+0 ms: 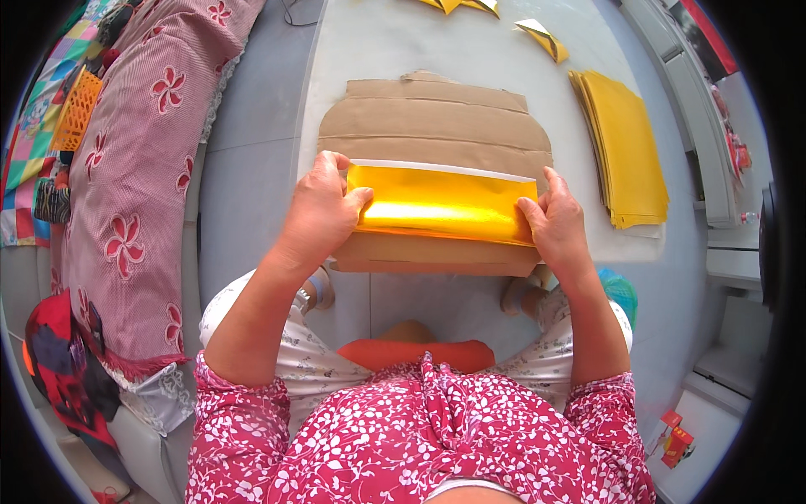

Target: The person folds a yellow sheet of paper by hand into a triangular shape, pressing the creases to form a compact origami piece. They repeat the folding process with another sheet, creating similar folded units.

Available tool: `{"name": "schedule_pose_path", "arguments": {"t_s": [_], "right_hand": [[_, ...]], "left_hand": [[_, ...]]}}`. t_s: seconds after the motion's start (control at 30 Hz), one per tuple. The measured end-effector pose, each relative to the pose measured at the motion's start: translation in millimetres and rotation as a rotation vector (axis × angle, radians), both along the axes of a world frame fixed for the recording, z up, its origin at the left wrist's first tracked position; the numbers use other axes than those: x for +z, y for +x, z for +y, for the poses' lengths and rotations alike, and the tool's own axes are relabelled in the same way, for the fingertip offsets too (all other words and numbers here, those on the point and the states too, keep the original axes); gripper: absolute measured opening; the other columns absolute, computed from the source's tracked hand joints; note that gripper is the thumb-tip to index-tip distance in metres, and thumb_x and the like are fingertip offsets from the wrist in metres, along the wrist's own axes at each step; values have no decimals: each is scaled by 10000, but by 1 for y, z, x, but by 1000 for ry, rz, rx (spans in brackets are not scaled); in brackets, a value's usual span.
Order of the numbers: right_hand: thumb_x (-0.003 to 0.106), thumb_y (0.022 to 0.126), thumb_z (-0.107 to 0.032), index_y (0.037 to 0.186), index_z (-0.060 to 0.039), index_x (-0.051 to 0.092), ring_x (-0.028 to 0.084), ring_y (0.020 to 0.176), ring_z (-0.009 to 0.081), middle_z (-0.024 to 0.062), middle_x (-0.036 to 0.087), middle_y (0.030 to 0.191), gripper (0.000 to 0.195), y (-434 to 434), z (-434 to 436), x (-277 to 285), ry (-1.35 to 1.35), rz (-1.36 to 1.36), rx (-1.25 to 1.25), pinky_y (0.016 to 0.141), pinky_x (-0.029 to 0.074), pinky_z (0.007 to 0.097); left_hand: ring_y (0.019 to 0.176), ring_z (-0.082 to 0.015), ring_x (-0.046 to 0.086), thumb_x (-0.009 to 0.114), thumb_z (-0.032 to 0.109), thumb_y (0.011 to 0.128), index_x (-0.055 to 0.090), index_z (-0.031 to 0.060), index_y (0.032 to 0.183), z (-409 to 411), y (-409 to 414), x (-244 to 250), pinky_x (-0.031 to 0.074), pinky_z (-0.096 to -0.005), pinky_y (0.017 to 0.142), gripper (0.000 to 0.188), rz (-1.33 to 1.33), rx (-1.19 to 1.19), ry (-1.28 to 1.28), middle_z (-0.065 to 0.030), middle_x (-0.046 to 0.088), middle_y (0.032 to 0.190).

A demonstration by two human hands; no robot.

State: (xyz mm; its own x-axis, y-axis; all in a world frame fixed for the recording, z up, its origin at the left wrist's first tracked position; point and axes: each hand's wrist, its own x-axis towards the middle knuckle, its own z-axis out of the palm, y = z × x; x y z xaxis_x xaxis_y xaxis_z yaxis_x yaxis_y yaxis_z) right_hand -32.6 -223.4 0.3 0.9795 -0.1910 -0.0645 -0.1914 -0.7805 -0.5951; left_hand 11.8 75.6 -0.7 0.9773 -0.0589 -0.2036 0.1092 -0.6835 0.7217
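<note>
A sheet of shiny gold foil paper (441, 201) is stretched between my two hands, with a thin white strip showing along its far edge. My left hand (324, 205) pinches its left end, thumb on top. At the right end, my right hand (557, 214) holds it the same way, thumb on the gold face. Under the paper lies a flattened piece of brown cardboard (434, 120) on a whitish tabletop (378, 44). Whether the paper rests on the cardboard or is slightly raised, I cannot tell.
A stack of yellow-gold paper sheets (623, 151) lies on the table at the right. Folded gold paper pieces (544, 41) are at the far side. Left of me stands a sofa under a pink flowered cover (138, 157), with an orange plastic basket (77, 110) on it.
</note>
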Motion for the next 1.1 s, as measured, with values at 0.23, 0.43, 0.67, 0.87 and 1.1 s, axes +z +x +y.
{"name": "schedule_pose_path", "arguments": {"t_s": [0.23, 0.43, 0.67, 0.87, 1.1], "right_hand": [[677, 896, -96, 1366, 108, 461, 670, 730, 336, 213, 661, 793, 556, 1, -2, -3, -19, -14, 17, 721, 541, 394], [693, 886, -97, 1359, 108, 479, 657, 698, 279, 181, 657, 773, 558, 1, -4, 0, 25, 17, -3, 704, 540, 371], [691, 889, -87, 1367, 105, 475, 640, 690, 257, 170, 645, 772, 559, 2, -7, -7, 13, 2, 3, 691, 536, 363], [689, 893, -79, 1387, 99, 458, 617, 687, 225, 135, 625, 754, 574, 0, -9, -11, 13, -4, -3, 692, 525, 346], [696, 894, -73, 1402, 88, 450, 590, 678, 195, 106, 601, 741, 587, 0, -6, -9, 13, 8, -21, 681, 511, 332]], "left_hand": [[780, -203, 671, 693, 71, 893, 511, -75, 1259, 2, -1, 0, 551, -323, 759, 434, 12, 41, 8, -126, 658, 830], [760, -212, 666, 699, 63, 874, 476, -88, 1307, 5, -3, -5, 545, -330, 760, 510, 2, 9, 6, -125, 654, 798], [736, -211, 663, 698, 51, 863, 452, -114, 1334, 5, -4, -10, 534, -329, 760, 557, -36, 30, 30, -122, 653, 763], [755, -225, 665, 684, 62, 867, 443, -119, 1341, 6, -4, -7, 529, -338, 774, 562, -4, 48, 11, -128, 652, 764], [815, -283, 687, 646, 73, 888, 442, -119, 1338, 8, -5, -4, 531, -365, 827, 529, -30, 16, 5, -160, 674, 795]]}}
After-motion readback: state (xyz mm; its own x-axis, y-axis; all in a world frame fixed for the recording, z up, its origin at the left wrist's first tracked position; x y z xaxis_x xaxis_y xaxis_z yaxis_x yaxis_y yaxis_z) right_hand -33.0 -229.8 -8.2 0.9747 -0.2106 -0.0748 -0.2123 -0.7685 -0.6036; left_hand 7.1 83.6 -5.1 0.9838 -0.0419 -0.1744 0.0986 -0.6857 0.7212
